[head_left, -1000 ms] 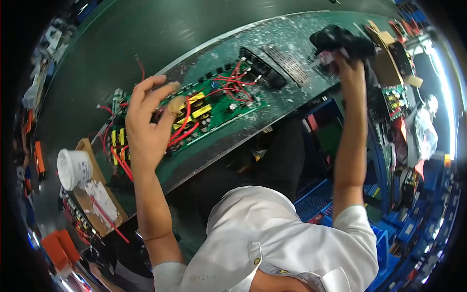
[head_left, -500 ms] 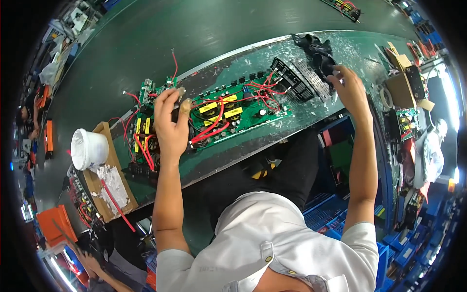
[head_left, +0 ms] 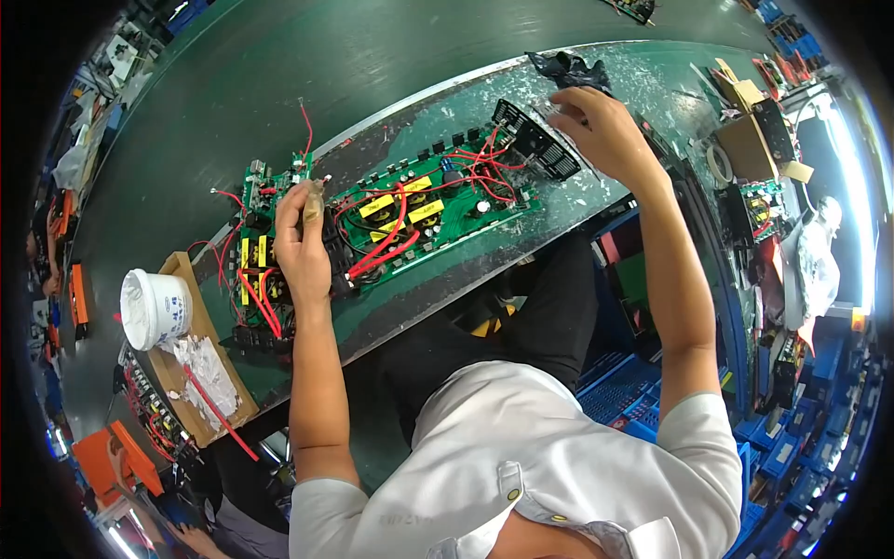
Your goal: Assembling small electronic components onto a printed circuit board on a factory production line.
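A long green circuit board [head_left: 470, 226] with yellow-wrapped transformers [head_left: 426, 212] and red wires lies on the bench. My left hand [head_left: 304, 247] is over its left end, thumb and fingers drawn together. Yellowish covers wrap its fingertips; whatever they pinch, if anything, is too small to tell. My right hand [head_left: 610, 140] hovers beside the black slotted end panel [head_left: 537, 140] at the board's right end, its bent fingers apart. Beyond that hand sits a crumpled black plastic bag [head_left: 568, 70]. A second board [head_left: 256, 256] with red wires is partly hidden behind my left hand.
A white tub [head_left: 154, 307] and a cardboard tray [head_left: 223, 373] smeared with white paste stand at the bench's left end. Toward the right are a tape roll [head_left: 719, 165] and a cardboard box [head_left: 745, 149]. A person's arm shows at lower left.
My right hand has moved left, from near the black bag to beside the slotted panel. My left thumb and fingers have come closer together. The whole view has shifted slightly.
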`<action>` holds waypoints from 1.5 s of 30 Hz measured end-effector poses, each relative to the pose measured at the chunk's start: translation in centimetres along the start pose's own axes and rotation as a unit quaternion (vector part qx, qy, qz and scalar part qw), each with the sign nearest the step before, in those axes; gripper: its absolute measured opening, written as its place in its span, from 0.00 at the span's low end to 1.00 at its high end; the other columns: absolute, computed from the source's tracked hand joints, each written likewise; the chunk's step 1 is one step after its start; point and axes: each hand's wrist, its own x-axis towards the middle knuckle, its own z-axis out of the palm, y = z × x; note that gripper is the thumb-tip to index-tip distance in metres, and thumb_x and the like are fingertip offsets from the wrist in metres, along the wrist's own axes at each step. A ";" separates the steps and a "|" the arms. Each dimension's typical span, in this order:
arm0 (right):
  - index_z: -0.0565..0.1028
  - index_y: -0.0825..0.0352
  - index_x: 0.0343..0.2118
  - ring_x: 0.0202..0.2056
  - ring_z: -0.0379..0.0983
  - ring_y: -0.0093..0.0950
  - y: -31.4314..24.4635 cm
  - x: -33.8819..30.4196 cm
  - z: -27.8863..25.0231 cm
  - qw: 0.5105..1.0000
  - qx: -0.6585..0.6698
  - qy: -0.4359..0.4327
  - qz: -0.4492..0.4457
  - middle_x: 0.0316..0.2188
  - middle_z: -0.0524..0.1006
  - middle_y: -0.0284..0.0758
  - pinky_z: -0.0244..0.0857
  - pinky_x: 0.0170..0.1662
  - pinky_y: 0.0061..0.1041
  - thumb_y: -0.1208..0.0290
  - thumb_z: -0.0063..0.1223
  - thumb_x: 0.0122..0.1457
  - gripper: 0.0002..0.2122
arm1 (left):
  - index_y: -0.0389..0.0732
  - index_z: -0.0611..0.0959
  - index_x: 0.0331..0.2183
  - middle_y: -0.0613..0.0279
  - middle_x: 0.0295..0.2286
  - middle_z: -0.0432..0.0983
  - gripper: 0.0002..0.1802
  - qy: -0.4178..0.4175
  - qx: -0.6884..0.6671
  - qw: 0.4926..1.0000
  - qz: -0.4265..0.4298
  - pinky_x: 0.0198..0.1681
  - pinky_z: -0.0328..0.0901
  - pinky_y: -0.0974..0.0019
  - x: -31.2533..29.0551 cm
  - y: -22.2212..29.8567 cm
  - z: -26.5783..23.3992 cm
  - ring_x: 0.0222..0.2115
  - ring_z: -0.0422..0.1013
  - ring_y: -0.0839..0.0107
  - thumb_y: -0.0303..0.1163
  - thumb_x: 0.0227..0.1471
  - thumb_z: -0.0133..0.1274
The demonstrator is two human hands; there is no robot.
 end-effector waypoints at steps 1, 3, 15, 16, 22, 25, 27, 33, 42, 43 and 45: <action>0.77 0.69 0.45 0.38 0.78 0.38 0.6 0.5 -0.1 1.000 -0.003 0.013 -0.003 0.36 0.80 0.44 0.70 0.43 0.32 0.66 0.59 0.58 0.15 | 0.33 0.80 0.46 0.58 0.49 0.73 0.12 -0.010 0.012 1.000 0.009 0.57 0.61 0.66 0.1 -0.2 -0.1 0.51 0.69 0.68 0.24 0.60 0.52; 0.78 0.69 0.45 0.37 0.79 0.39 2.0 1.1 -1.2 0.996 -0.033 0.066 0.045 0.36 0.81 0.44 0.70 0.42 0.33 0.67 0.58 0.59 0.14 | 0.33 0.80 0.46 0.58 0.49 0.72 0.12 -0.025 0.016 0.999 0.021 0.56 0.62 0.65 0.2 -0.4 -0.6 0.51 0.69 0.68 0.23 0.60 0.52; 0.78 0.71 0.33 0.45 0.74 0.47 7.5 -0.2 3.3 0.963 -0.211 -0.120 0.114 0.37 0.79 0.49 0.67 0.50 0.41 0.63 0.69 0.45 0.18 | 0.40 0.83 0.43 0.54 0.48 0.71 0.13 -0.098 0.280 0.946 0.127 0.47 0.68 0.57 -2.4 9.9 2.4 0.46 0.72 0.56 0.29 0.53 0.61; 0.77 0.71 0.33 0.45 0.74 0.47 7.5 0.2 2.8 0.969 -0.199 -0.107 0.101 0.37 0.78 0.49 0.67 0.50 0.41 0.62 0.70 0.44 0.18 | 0.40 0.82 0.45 0.53 0.49 0.70 0.19 -0.134 0.317 0.920 0.187 0.50 0.66 0.56 -2.3 10.3 3.0 0.48 0.70 0.54 0.29 0.50 0.62; 0.78 0.72 0.39 0.29 0.72 0.30 6.6 5.7 1.4 0.994 0.023 -0.083 0.063 0.28 0.79 0.42 0.66 0.38 0.29 0.66 0.63 0.53 0.15 | 0.38 0.74 0.54 0.52 0.51 0.69 0.35 -0.237 0.372 0.880 0.176 0.56 0.61 0.51 -2.9 8.7 7.5 0.54 0.65 0.52 0.33 0.43 0.66; 0.76 0.71 0.44 0.31 0.72 0.30 -0.6 9.9 0.9 0.995 0.062 -0.062 -0.051 0.32 0.79 0.43 0.66 0.40 0.28 0.69 0.56 0.61 0.13 | 0.38 0.77 0.51 0.55 0.50 0.71 0.31 -0.212 0.403 0.870 0.190 0.55 0.62 0.51 -3.4 7.7 7.7 0.52 0.66 0.54 0.30 0.43 0.65; 0.75 0.69 0.46 0.35 0.74 0.34 -3.5 11.7 3.6 0.973 0.078 -0.122 -0.182 0.35 0.79 0.44 0.67 0.43 0.31 0.69 0.55 0.61 0.13 | 0.38 0.78 0.50 0.55 0.49 0.72 0.30 -0.197 0.407 0.869 0.200 0.54 0.63 0.52 -3.6 7.5 7.6 0.52 0.67 0.54 0.30 0.42 0.64; 0.77 0.66 0.47 0.36 0.76 0.43 -6.6 13.4 8.8 0.861 0.048 -0.427 -0.273 0.36 0.80 0.44 0.68 0.42 0.38 0.71 0.53 0.59 0.13 | 0.42 0.80 0.48 0.61 0.49 0.74 0.25 -0.193 0.418 0.877 0.140 0.53 0.61 0.52 -3.1 8.1 7.3 0.50 0.68 0.57 0.30 0.46 0.63; 0.77 0.68 0.47 0.37 0.77 0.40 -7.4 11.9 8.1 0.860 0.063 -0.437 -0.257 0.37 0.81 0.44 0.68 0.45 0.34 0.74 0.54 0.59 0.13 | 0.47 0.80 0.49 0.66 0.50 0.74 0.26 -0.166 0.451 0.861 0.166 0.53 0.58 0.53 -3.6 7.3 7.7 0.50 0.67 0.61 0.34 0.45 0.64; 0.78 0.68 0.46 0.37 0.77 0.40 -7.3 11.8 8.2 0.866 0.058 -0.422 -0.261 0.37 0.81 0.44 0.68 0.45 0.34 0.74 0.54 0.59 0.13 | 0.47 0.81 0.49 0.67 0.50 0.73 0.26 -0.165 0.455 0.860 0.165 0.53 0.58 0.52 -3.5 7.3 7.8 0.50 0.67 0.62 0.35 0.45 0.64; 0.79 0.67 0.44 0.37 0.77 0.41 -6.5 10.8 8.5 0.878 0.083 -0.389 -0.266 0.35 0.81 0.44 0.69 0.42 0.36 0.73 0.55 0.57 0.12 | 0.47 0.81 0.49 0.67 0.50 0.73 0.26 -0.167 0.459 0.858 0.160 0.53 0.58 0.52 -3.6 7.0 8.0 0.50 0.67 0.62 0.36 0.46 0.64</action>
